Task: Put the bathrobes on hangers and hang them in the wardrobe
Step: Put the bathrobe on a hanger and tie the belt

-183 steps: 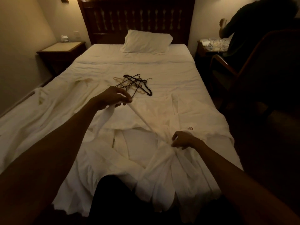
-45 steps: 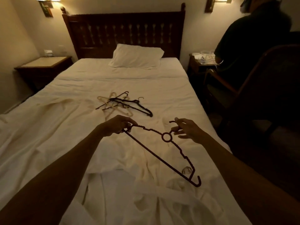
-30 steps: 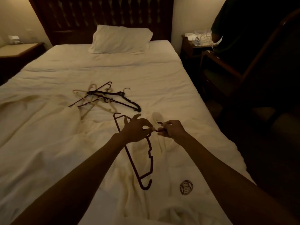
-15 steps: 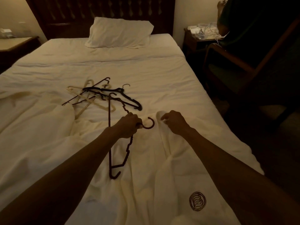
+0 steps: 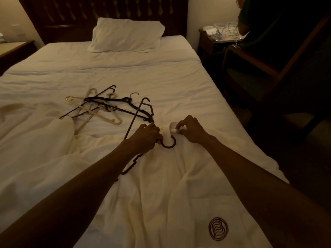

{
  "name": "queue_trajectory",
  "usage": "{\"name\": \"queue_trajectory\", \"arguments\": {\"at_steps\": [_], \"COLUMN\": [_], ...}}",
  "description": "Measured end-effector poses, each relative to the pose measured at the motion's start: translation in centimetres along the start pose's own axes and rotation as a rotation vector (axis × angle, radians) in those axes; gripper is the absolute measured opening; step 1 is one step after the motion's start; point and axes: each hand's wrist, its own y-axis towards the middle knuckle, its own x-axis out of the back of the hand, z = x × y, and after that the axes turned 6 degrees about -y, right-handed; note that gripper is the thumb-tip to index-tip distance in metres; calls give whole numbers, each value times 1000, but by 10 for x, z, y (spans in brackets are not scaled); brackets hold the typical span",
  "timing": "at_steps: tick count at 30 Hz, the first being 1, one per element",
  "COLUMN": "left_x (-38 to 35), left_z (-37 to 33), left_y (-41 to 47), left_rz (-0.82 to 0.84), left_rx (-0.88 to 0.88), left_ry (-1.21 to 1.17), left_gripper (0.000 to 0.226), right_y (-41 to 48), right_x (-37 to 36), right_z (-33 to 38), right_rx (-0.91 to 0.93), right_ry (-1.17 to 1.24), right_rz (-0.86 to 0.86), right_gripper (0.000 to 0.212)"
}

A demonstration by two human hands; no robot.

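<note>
A white bathrobe [image 5: 161,190] with a dark round logo [image 5: 218,228] lies spread on the bed in front of me. My left hand [image 5: 145,136] grips a dark brown hanger [image 5: 138,113] near its neck; the hook [image 5: 168,143] curls out to the right of my fist and one shoulder points away toward the pile. My right hand [image 5: 189,129] pinches the robe's collar fabric just right of the hook. A second white robe [image 5: 35,140] lies bunched on the left.
A pile of several dark and cream hangers [image 5: 100,108] lies mid-bed beyond my hands. A pillow [image 5: 125,34] sits by the headboard. Right of the bed [image 5: 125,72] stand a wooden armchair [image 5: 268,68], a cluttered nightstand [image 5: 218,38] and a person in dark clothes [image 5: 268,24].
My left hand has swung the hanger so one shoulder points away and the hook sits by the collar. My right hand has closed on the collar fabric.
</note>
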Motion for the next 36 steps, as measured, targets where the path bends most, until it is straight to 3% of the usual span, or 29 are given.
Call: {"name": "queue_trajectory", "arguments": {"at_steps": [6, 9, 15, 19, 25, 29, 32, 36], "left_x": [15, 24, 37, 35, 46, 54, 47, 36], "left_z": [-10, -13, -14, -8, -13, -20, -22, -24], "left_y": [17, 23, 28, 27, 44, 54, 56, 53], "left_rz": [-118, -162, -196, -289, -308, -280, -254, -322], "left_rx": [30, 79, 101, 145, 284, 362, 457, 557], "left_ry": [84, 79, 25, 32, -181, -381, -522, -621], "left_gripper": [35, 34, 32, 30, 27, 28, 25, 26], "right_y": [-4, -7, -10, -14, -25, -33, -40, -51], "right_x": [13, 18, 27, 31, 32, 33, 36, 45], "right_z": [-1, 0, 0, -1, -1, 0, -4, -8], "right_rx": [138, 99, -42, -56, -152, -371, -433, -383], "right_ry": [111, 222, 167, 298, 232, 146, 188, 200], "right_rz": [-10, -65, -146, -148, -132, 30, 86, 7], "right_gripper": [15, 13, 14, 11, 30, 51, 36, 25]}}
